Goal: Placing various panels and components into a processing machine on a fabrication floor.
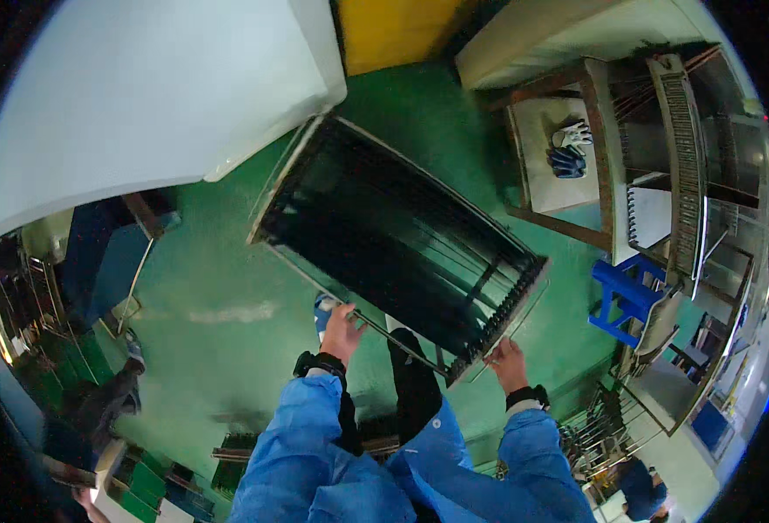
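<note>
Both my hands hold a long rectangular metal rack [376, 218], which is dark inside and has a row of black teeth along its right end. It sits tilted across the view, its far left corner close to a large white casing [166, 96]. My left hand [342, 333] is closed on the thin rail along the rack's near side. At the right end, my right hand [508, 364] grips the edge by the near corner, its fingertips partly hidden. Dark bands show on both wrists, below blue sleeves. What fills the rack is too dark to make out.
On the right stand a toothed metal frame [685, 166], a blue stool [628, 292] and a board [537, 187] with gloves [567, 161] on it. More racks [602, 431] stand lower right, near another person [641, 488]. Someone's dark-clothed leg [114, 397] shows at left. The floor [206, 270] is green.
</note>
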`<state>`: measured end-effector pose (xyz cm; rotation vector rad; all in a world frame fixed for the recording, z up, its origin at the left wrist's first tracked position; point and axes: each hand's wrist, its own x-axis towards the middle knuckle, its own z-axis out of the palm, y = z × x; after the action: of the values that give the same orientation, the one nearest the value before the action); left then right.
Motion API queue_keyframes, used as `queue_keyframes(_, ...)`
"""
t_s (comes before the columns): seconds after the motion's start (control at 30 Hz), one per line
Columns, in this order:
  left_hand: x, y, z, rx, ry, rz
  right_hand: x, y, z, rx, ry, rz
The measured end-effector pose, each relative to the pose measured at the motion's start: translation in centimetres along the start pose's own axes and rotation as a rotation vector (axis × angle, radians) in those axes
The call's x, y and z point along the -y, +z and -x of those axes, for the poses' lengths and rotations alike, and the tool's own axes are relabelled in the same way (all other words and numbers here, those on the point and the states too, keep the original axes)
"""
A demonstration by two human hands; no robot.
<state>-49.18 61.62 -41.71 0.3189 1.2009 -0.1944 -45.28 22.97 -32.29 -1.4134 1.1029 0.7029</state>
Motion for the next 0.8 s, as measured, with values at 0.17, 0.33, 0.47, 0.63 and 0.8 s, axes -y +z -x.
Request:
queue_keyframes(0.17,-0.5,7.3,-3.8,0.057,-0.009,-0.305,-8.4,-3.3,-4.5,-0.018,0.068,-0.299)
queue_keyframes(0.33,0.1,10.4,-8.1,0.294,0.036,-0.451,-10.1,-2.6,-7.3,-0.096,0.231,-0.433)
queue_keyframes(0.47,1.0,8.5,-9.8,0.408,0.138,-0.715,-10.2,-2.8,-7.6,-0.062,0.192,-0.353)
queue_keyframes(0.63,0.5,4.8,-9.0,0.49,0.479,-1.419,-9.4,-2.5,-6.8,-0.01,0.252,-0.432)
queue_keyframes(0.8,-0.4,7.3,-1.2,0.264,0.058,-0.737,-17.4,-7.6,-5.0,0.076,0.478,0.155)
